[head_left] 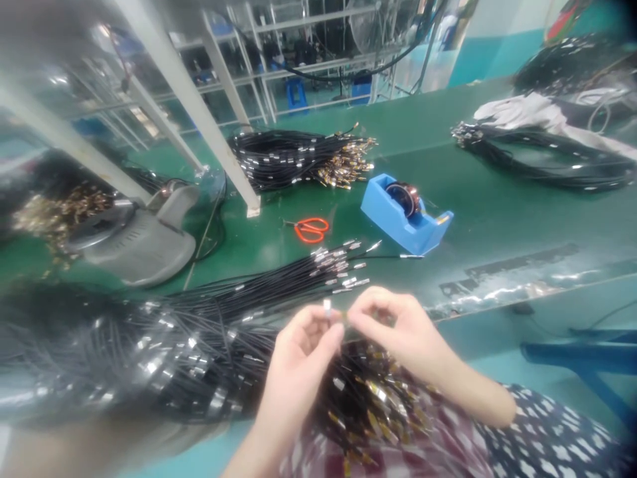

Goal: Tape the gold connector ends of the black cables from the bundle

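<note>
Both hands meet over the near edge of the bench. My left hand (306, 345) is closed, thumb against fingers, on a thin cable end; a small white piece (327, 306) shows above its fingertips. My right hand (398, 325) pinches a tiny amber piece (344, 318) between thumb and forefinger, right beside the left fingertips. It is too small to tell whether this is tape or part of the cable. Below the hands, a bundle of black cables with amber-wrapped ends (383, 398) hangs over my lap. Behind them lie black cables with silver connectors (338, 262).
A blue tape dispenser (403, 222) with an amber roll stands beyond my right hand. Orange-handled scissors (311, 230) lie to its left. Another cable bundle (288, 159) lies behind, near a white post (199, 106). A grey device (134, 239) sits left; coiled cables (542, 159) lie far right.
</note>
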{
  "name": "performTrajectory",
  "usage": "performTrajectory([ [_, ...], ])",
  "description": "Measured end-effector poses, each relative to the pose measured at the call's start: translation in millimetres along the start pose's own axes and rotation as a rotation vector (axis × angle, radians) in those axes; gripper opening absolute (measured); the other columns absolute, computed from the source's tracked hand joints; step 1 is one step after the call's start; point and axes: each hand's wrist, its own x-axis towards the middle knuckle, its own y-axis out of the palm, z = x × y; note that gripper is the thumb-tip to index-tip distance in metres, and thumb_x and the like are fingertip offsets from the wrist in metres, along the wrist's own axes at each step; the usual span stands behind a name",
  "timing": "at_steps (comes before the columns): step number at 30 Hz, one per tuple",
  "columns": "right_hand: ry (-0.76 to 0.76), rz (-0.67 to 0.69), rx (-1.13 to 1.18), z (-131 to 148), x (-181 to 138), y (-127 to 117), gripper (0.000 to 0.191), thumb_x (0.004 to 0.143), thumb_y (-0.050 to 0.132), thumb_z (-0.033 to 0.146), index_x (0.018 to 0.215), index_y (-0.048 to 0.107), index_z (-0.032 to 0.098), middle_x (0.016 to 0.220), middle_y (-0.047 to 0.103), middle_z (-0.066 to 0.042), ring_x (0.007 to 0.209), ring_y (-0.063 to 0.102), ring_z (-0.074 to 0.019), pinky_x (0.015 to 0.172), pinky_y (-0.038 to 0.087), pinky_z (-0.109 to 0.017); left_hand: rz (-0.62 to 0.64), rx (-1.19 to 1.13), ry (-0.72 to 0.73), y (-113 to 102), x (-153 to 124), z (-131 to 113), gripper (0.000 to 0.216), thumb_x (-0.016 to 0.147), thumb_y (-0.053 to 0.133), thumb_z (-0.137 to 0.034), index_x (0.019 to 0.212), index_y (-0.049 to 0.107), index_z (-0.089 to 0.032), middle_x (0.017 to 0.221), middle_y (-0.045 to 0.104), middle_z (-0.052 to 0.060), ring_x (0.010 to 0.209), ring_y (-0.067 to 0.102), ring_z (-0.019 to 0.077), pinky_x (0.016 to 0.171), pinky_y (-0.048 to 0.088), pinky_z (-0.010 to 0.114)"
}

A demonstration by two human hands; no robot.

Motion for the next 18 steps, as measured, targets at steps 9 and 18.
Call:
performTrajectory([
  [9,0.005,0.035,0.163,2,3,-2,0.015,0.079,0.067,0.030,0.070,0.066,0.019,0.073,0.065,-0.002,0.073,0.055,-0.0180,0.069,0.041,-0.032,-0.068,0.046,0.007,6,-10,-2,0.025,0.085,0.064,-0.027,0.107,0.058,-0.016,0.062,0.062,-0.003,0.034,0.044,0.0045,0.032,0.036,0.014],
  [18,-0.005,0.079,0.209,3,6,3,0.014,0.078,0.067,0.026,0.067,0.064,0.018,0.070,0.063,-0.002,0.070,0.053,-0.0166,0.067,0.040,-0.031,-0.103,0.057,0.026,7,-11,-3,0.024,0.082,0.067,-0.023,0.104,0.062,-0.015,0.061,0.065,-0.002,0.034,0.048,0.0047,0.031,0.039,0.013],
])
